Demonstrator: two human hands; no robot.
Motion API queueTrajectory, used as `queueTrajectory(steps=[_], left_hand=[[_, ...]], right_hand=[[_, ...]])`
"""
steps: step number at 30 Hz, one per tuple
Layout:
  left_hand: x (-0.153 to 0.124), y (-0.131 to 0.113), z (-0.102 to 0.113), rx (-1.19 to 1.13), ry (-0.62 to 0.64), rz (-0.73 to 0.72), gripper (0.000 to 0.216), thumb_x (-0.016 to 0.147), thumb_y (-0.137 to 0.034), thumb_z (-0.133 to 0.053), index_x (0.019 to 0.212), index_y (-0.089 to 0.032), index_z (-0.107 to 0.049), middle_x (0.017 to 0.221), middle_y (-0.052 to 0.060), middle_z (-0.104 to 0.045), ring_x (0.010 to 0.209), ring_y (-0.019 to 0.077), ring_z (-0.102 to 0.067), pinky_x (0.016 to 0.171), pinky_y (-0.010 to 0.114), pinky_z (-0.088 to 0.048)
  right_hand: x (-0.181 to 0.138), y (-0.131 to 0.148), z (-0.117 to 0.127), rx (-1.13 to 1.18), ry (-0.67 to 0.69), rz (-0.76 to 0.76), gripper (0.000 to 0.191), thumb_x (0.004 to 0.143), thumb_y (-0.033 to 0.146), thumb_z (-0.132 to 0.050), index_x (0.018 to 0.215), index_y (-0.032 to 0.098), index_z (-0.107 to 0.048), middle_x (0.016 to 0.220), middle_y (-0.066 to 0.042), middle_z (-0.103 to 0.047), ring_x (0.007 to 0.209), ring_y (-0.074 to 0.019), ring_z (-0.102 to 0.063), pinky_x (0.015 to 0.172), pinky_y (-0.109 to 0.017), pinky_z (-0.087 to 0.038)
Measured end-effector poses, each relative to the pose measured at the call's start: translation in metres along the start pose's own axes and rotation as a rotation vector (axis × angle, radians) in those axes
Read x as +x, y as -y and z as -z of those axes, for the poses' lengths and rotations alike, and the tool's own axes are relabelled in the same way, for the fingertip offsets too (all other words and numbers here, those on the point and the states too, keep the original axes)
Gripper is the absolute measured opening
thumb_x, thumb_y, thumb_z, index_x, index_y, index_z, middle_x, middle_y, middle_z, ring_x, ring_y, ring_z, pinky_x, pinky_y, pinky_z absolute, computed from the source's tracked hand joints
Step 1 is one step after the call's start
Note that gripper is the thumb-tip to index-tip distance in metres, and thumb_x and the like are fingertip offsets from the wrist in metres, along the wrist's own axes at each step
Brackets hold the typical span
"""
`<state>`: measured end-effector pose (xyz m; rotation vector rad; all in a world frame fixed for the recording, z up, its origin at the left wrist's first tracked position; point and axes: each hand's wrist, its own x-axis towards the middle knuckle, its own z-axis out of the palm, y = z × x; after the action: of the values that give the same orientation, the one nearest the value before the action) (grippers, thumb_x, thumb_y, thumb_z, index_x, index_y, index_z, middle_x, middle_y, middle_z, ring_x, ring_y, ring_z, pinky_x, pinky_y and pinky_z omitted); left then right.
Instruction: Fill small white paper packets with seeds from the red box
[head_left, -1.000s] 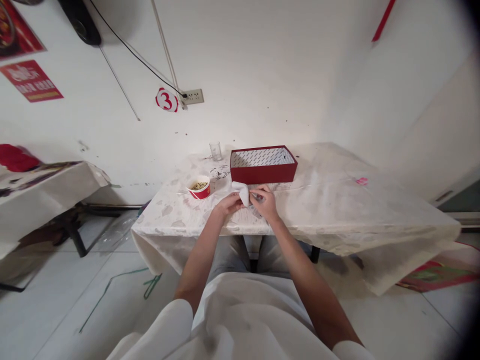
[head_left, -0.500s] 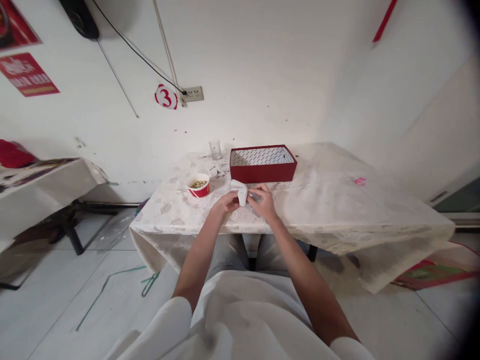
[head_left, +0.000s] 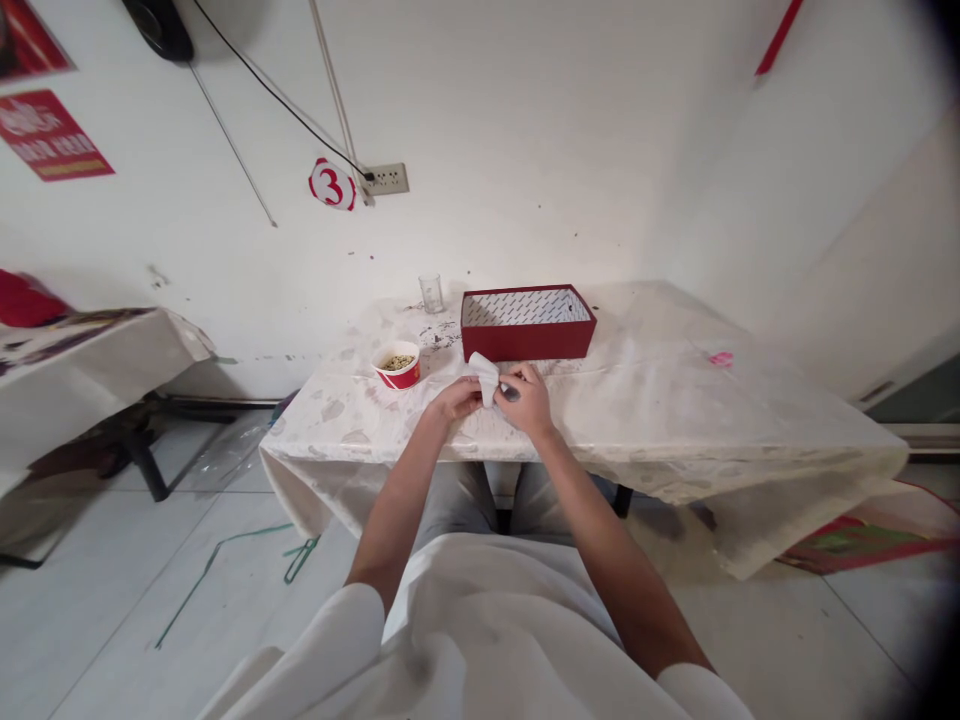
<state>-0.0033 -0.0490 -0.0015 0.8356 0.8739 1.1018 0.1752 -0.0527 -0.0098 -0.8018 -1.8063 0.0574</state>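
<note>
My left hand [head_left: 455, 401] and my right hand [head_left: 526, 399] meet over the near middle of the table [head_left: 675, 420]. Between them they pinch a small white cloth or tissue [head_left: 486, 377], which stands up from the fingers. A small dark grey thing [head_left: 510, 393] shows at my right fingertips; I cannot make out what it is. Just behind the hands stands an open red box [head_left: 528, 324] with a patterned white lining. A red paper cup [head_left: 397, 364] with greenish-yellow bits inside sits to the left of my left hand.
A clear glass [head_left: 430, 294] stands at the table's back edge by the wall. A stained white cover drapes over the table. A small pink thing [head_left: 721, 358] lies far right. Another covered table [head_left: 90, 360] stands at the left. A green cord [head_left: 225, 575] lies on the floor.
My hands stay together on the white cloth, with the right fingers shifting slightly on it. The camera has tilted a little, so everything sits slightly higher in view.
</note>
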Motion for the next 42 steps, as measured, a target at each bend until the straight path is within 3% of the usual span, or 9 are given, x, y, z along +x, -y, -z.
queueTrajectory(steps=[7, 15, 19, 26, 36, 42], left_hand=[[-0.001, -0.001, -0.002, 0.014, 0.010, -0.010, 0.020, 0.071, 0.000, -0.073, 0.088, -0.008, -0.078, 0.081, 0.010, -0.077, 0.078, 0.0166, -0.070, 0.079, 0.026, -0.052], [-0.004, -0.004, -0.006, -0.024, 0.025, -0.024, 0.012, 0.073, -0.002, -0.074, 0.083, -0.008, -0.078, 0.073, 0.007, -0.075, 0.060, 0.0110, -0.061, 0.065, 0.023, -0.047], [-0.007, -0.006, -0.008, -0.061, 0.055, 0.012, 0.013, 0.082, -0.008, -0.069, 0.091, -0.009, -0.078, 0.080, 0.010, -0.077, 0.070, 0.0156, -0.067, 0.075, 0.027, -0.054], [-0.015, -0.012, -0.007, -0.121, 0.137, 0.132, 0.016, 0.088, -0.014, -0.070, 0.104, -0.013, -0.074, 0.089, 0.011, -0.078, 0.089, 0.0219, -0.074, 0.098, 0.044, -0.056], [-0.009, -0.008, -0.006, -0.239, 0.184, 0.216, 0.012, 0.086, -0.019, -0.070, 0.096, -0.013, -0.072, 0.085, 0.011, -0.078, 0.088, 0.0241, -0.075, 0.102, 0.049, -0.053], [-0.006, -0.009, -0.002, -0.303, 0.118, 0.207, 0.011, 0.081, -0.015, -0.069, 0.091, -0.013, -0.073, 0.082, 0.010, -0.078, 0.080, 0.0217, -0.074, 0.102, 0.048, -0.052]], right_hand=[[-0.001, 0.004, 0.000, -0.151, 0.050, 0.053, 0.015, 0.084, 0.017, -0.068, 0.090, 0.026, -0.079, 0.096, -0.008, -0.063, 0.097, -0.0270, -0.055, 0.090, -0.044, -0.048], [0.001, 0.002, -0.001, 0.103, -0.014, -0.069, 0.011, 0.084, 0.022, -0.071, 0.090, 0.026, -0.079, 0.095, -0.007, -0.062, 0.096, -0.0257, -0.058, 0.091, -0.043, -0.052], [0.004, 0.003, 0.004, 0.264, -0.067, -0.156, 0.009, 0.086, 0.027, -0.071, 0.090, 0.025, -0.079, 0.094, -0.006, -0.062, 0.092, -0.0228, -0.062, 0.086, -0.039, -0.055], [0.005, 0.001, 0.008, 0.406, -0.030, -0.189, 0.015, 0.088, 0.030, -0.069, 0.096, 0.023, -0.080, 0.099, -0.007, -0.066, 0.087, -0.0196, -0.064, 0.075, -0.034, -0.056], [0.002, -0.004, -0.002, 0.439, -0.010, -0.155, 0.022, 0.093, 0.033, -0.065, 0.103, 0.022, -0.080, 0.101, -0.008, -0.068, 0.084, -0.0191, -0.064, 0.070, -0.033, -0.054], [0.000, -0.004, -0.004, 0.361, -0.022, -0.137, 0.020, 0.094, 0.034, -0.065, 0.103, 0.025, -0.080, 0.098, -0.007, -0.067, 0.092, -0.0218, -0.065, 0.083, -0.037, -0.057]])
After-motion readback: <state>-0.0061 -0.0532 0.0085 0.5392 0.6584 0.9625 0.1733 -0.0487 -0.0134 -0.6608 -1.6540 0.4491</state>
